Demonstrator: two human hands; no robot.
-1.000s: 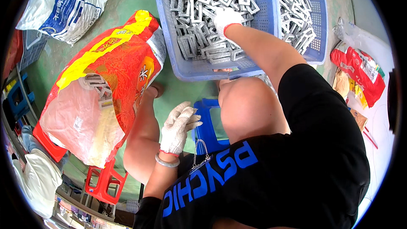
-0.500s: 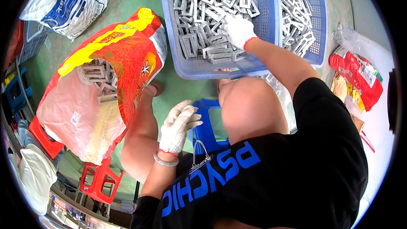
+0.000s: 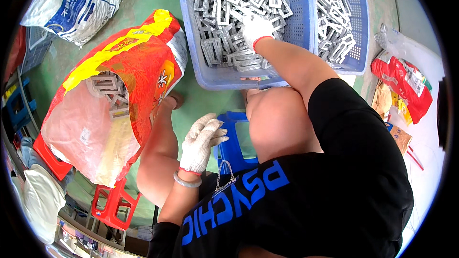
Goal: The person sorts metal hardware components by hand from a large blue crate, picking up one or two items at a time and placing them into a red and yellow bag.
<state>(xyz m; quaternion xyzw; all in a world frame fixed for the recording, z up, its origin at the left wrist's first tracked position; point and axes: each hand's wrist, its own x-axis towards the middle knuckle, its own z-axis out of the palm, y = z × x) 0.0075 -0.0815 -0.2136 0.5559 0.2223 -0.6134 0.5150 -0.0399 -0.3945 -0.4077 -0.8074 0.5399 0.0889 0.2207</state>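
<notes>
My right hand [image 3: 258, 29], in a white knit glove with a red cuff, reaches down onto a heap of grey metal rectangular frames [image 3: 222, 12]. The heap lies in a blue plastic basket [image 3: 205, 79]. Its fingertips are hard to make out against the metal, so whether they grip a frame does not show. Over my lap hovers my left hand [image 3: 200, 143], gloved the same way. Its fingers are loosely bent and apart, with nothing visible in them. To its left stands an open red and yellow sack [image 3: 143, 62] with more metal frames [image 3: 111, 88] inside.
A second blue basket [image 3: 356, 55] of frames adjoins the first on the right. Blue [image 3: 234, 138] and red [image 3: 112, 208] plastic stools stand low down. A white and blue sack [image 3: 81, 7] lies far left; a red package [image 3: 406, 86] lies at the right.
My right hand has shifted left across the heap, its forearm swinging along with it. My left hand has stayed in almost the same place.
</notes>
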